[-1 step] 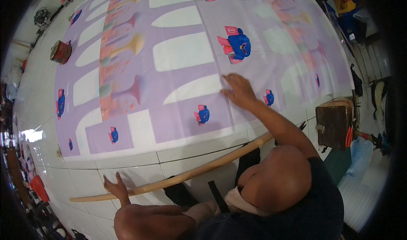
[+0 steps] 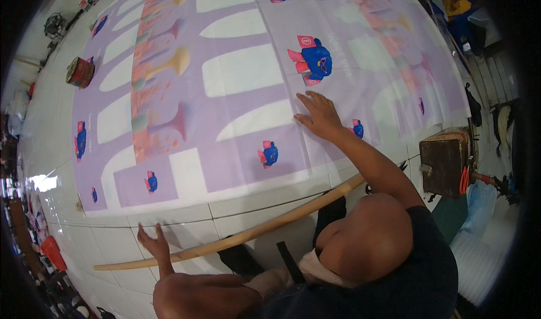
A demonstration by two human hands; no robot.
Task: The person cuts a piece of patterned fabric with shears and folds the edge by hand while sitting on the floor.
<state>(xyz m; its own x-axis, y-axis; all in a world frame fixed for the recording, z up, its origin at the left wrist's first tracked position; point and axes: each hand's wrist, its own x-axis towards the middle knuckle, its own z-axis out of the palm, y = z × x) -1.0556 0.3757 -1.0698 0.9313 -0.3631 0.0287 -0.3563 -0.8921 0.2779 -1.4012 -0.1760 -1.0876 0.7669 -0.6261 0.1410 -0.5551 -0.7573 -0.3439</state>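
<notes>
A large sheet printed in lilac (image 2: 231, 175), with white shapes and blue-and-pink cartoon figures, lies over the tiled floor. My right hand (image 2: 320, 116) is on or just over it, fingers spread, beside a fold or seam line; whether it presses down I cannot tell. Near the sheet's front edge, my left hand (image 2: 153, 243) hovers above the tiles with thumb and fingers apart, holding nothing. A long, slightly bowed wooden strip (image 2: 248, 239) lies between the sheet and my knees, passing by my left wrist.
A rusty red tin (image 2: 80, 72) stands on the sheet's left edge. To the right is a worn brown box (image 2: 442, 164) with orange loops on its side. A dark pointed tip (image 2: 402, 165) shows past my right forearm. Clutter lines both sides of the room.
My left hand has lifted slightly away from me. The fingers of my right hand have shifted a little upward, while its arm stays nearly in place.
</notes>
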